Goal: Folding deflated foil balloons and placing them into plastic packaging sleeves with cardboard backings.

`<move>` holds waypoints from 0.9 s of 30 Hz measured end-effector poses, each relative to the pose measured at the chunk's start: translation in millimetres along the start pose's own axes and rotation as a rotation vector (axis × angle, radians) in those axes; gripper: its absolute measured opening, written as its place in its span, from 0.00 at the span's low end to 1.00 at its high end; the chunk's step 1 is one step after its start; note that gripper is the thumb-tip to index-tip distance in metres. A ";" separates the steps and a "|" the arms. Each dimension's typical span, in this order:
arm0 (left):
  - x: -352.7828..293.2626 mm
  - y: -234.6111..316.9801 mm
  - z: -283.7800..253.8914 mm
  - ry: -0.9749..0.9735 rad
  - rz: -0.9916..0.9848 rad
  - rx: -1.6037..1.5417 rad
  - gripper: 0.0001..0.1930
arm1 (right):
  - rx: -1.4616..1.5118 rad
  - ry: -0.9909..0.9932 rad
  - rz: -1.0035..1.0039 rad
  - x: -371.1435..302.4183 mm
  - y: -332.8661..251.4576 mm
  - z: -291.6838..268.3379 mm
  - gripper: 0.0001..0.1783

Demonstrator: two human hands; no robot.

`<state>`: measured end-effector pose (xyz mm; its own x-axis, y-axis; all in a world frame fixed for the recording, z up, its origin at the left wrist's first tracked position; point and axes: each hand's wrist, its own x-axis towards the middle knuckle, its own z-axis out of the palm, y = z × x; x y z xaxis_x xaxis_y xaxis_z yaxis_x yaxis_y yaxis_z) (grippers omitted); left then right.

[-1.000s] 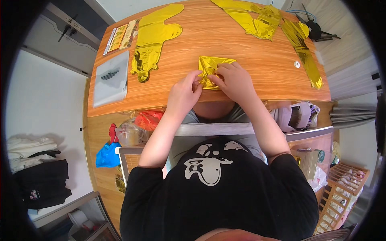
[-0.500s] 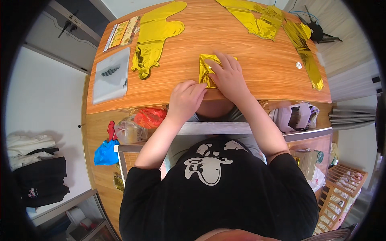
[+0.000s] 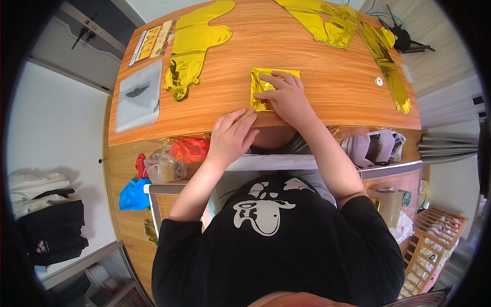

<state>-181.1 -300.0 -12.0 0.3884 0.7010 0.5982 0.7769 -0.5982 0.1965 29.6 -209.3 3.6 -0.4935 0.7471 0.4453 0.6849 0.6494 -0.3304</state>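
Standing here watching, and taking the folded gold foil square [image 3: 264,87] as the middle of the clock (12 is away from the person): it's lying on the table [image 3: 220,92] right by the near edge, probably so both arms can reach it easily.

Right hand [image 3: 291,100] is over it from about 4 o'clock, fingers spread, nothing pinched. I'd guess that's to keep springy foil flat. Left hand [image 3: 230,135] sits at 7, fingers stretched out, thumb well apart, tips by the near-left corner; can't tell if they're actually pressing it.

The big flat foil shape [image 3: 199,38] at 10, another foil piece [image 3: 327,25] at 1, the long foil strip [image 3: 386,66] between 2 and 3, and the clear plastic sleeves [image 3: 139,97] at 9 all leave elbow room, handy imo.
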 end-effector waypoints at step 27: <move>77.3 -35.2 -17.5 -0.399 -0.117 -0.189 0.18 | 0.215 0.046 0.028 4.8 16.8 10.3 0.12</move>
<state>-187.1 -231.6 40.9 0.4931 0.8404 0.2248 0.7371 -0.5408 0.4052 33.2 -193.3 -8.3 -0.4475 0.7610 0.4696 0.5652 0.6477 -0.5110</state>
